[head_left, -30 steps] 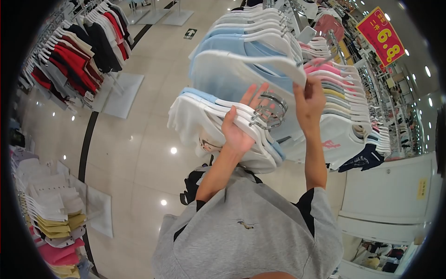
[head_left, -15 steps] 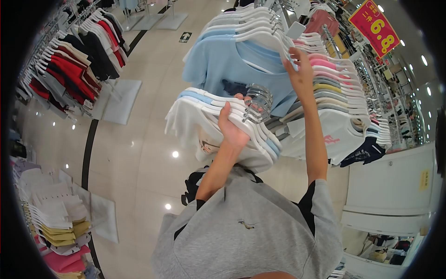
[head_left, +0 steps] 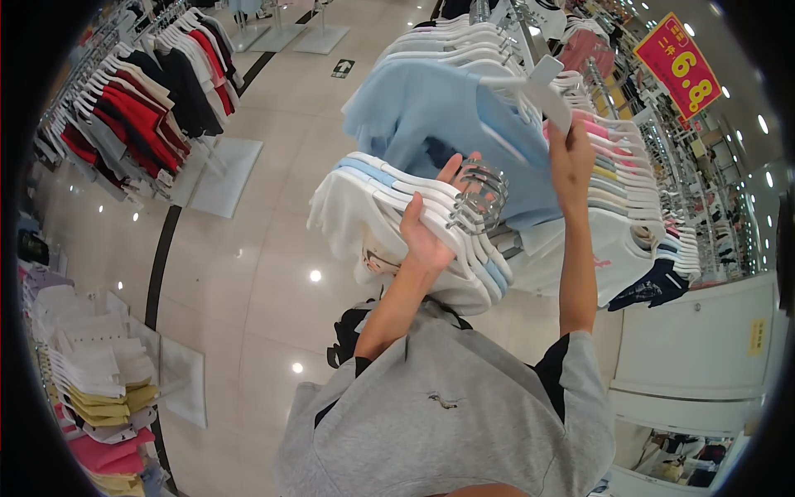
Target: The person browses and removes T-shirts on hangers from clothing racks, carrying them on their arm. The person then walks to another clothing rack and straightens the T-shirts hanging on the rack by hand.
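Observation:
My left hand (head_left: pixel 428 236) is wrapped around a bunch of white hangers (head_left: pixel 389 182), their metal hooks (head_left: pixel 482 195) gathered at its right. White and light blue garments hang from them, and the front white shirt (head_left: pixel 339 203) shows part of a print. My right hand (head_left: pixel 571 170) pinches the right end of a white hanger (head_left: pixel 553 106) on the rack. From that hanger hangs a light blue T-shirt (head_left: pixel 422 103), swung at an angle with its neckline towards the right. A blank white tag (head_left: pixel 544 70) stands just above the hanger's end.
Pink, yellow and grey garments on hangers (head_left: pixel 617 178) line the rack on the right. A red sale sign (head_left: pixel 679 66) rises behind them. Another rack of red and black clothes (head_left: pixel 132 116) stands at left, with stacked garments (head_left: pixel 99 364) below. White cabinet (head_left: pixel 704 340) at lower right.
My right hand has moved right and slightly down, turning the light blue T-shirt's hanger outward. The bunch in my left hand has shifted slightly right in view.

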The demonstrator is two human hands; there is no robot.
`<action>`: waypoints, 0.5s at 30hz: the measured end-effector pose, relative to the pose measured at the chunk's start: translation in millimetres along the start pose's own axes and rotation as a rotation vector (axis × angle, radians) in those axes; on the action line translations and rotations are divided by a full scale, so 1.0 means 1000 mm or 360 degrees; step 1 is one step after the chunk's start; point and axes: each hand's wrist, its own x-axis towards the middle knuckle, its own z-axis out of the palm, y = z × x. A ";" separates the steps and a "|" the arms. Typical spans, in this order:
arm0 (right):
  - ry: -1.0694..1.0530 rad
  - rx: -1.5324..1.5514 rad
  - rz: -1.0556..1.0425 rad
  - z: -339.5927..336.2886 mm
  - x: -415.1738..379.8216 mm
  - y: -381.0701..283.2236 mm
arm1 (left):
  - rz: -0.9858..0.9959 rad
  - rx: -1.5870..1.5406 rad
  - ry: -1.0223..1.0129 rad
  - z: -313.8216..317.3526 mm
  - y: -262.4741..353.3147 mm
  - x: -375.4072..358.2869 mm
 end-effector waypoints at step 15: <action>-0.0633 0.0219 -0.0127 0.003 0.000 0.026 | 0.0104 -0.0182 0.0388 -0.020 0.002 -0.002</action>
